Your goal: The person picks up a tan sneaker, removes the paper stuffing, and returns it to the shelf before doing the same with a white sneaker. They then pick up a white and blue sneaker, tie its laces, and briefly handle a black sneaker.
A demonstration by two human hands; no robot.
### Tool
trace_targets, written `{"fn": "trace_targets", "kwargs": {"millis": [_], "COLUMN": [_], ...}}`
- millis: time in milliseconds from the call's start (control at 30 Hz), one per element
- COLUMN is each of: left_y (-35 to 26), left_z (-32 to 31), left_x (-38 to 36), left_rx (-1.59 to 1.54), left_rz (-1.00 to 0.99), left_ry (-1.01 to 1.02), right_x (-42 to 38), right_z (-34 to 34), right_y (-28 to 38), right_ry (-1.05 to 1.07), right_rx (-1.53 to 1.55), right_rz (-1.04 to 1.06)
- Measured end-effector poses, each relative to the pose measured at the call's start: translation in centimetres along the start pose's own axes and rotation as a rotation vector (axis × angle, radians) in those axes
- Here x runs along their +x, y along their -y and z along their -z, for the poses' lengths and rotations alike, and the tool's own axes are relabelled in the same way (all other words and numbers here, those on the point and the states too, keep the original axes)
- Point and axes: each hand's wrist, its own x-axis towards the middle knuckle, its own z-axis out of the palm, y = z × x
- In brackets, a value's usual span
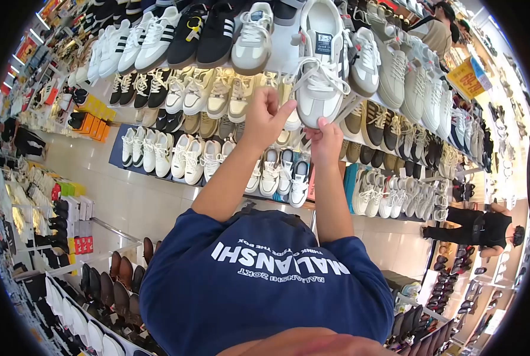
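A white shoe (321,95) is held in front of a shelf (284,52).
On the left hand (265,117), the fingers are loosely curled, the thumb poked out beside the shoe. White laces (322,78), a grey toe (318,111) and a dark blue tongue label (323,43) are shown. The toe's tip is pinched by the right hand (325,141).
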Motion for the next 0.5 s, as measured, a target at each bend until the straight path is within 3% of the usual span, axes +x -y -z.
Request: {"fn": "trace_targets", "kwargs": {"millis": [100,233,333,433,467,500], "left_y": [-2.6,-3.1,-3.8,-3.2,-2.4,-2.7], "left_z": [-1.6,-3.3,-3.9,-6.4,-6.5,-7.2], "left_x": [0.5,-0.1,-0.2,0.0,0.4,0.2], "left_rx": [-0.099,-0.147,0.137,-0.308,-0.056,-0.153], "left_rz": [0.093,0.137,-0.157,-0.113,-0.257,-0.204], "left_ry": [0.188,0.273,0.231,0.170,0.227,0.226], "right_x": [-1.6,-2.4,-2.7,-3.4,-3.8,-4.1], "right_z": [0.4,2.4,4.3,5.0,5.1,5.5], "right_y": [2.2,3.1,3.7,4.3,4.5,4.5], "right_ry": [0.012,-0.017,-0.014,-0.070,-0.103,-0.115], "right_rx": [0.048,0.039,0.088,0.070,0.044,0.021], "right_rz": [0.018,-0.011,-0.019,-0.001,0.005,0.007]}}
